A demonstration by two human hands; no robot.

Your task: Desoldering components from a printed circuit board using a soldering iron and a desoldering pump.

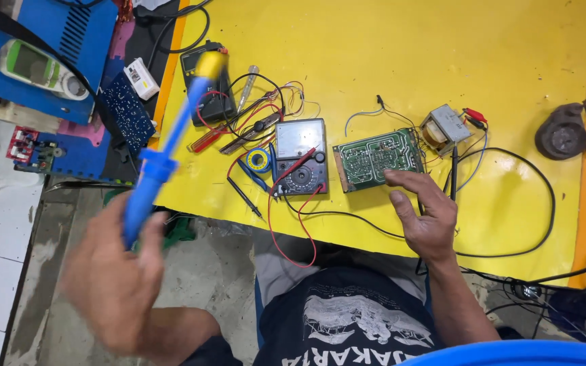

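Two hands in play, and they sit well apart. Left hand (113, 281) is raised off the desk's near edge, blurred, fingers clamped around the handle of a long blue plastic desoldering pump with a yellow knob (164, 152); the pump tilts up and away, its yellow end hanging over a black digital meter (206, 81) at the far side. Right hand (425, 213) hovers low over the yellow desk (442, 61), palm down, wrist cocked, fingers spread and loosely curled, holding nothing; its fingertips are just at the near edge of a green rectangular circuit board (378, 157), and whether they touch it I can't tell. Board lies flat, copper side up. Just beside it on the person's left lies a grey analogue multimeter with a round dial (301, 157), red lead looping off toward the lap. Beyond the board sits a small metal-framed transformer (444, 127). Near the multimeter, a little blue spool of solder (259, 160).
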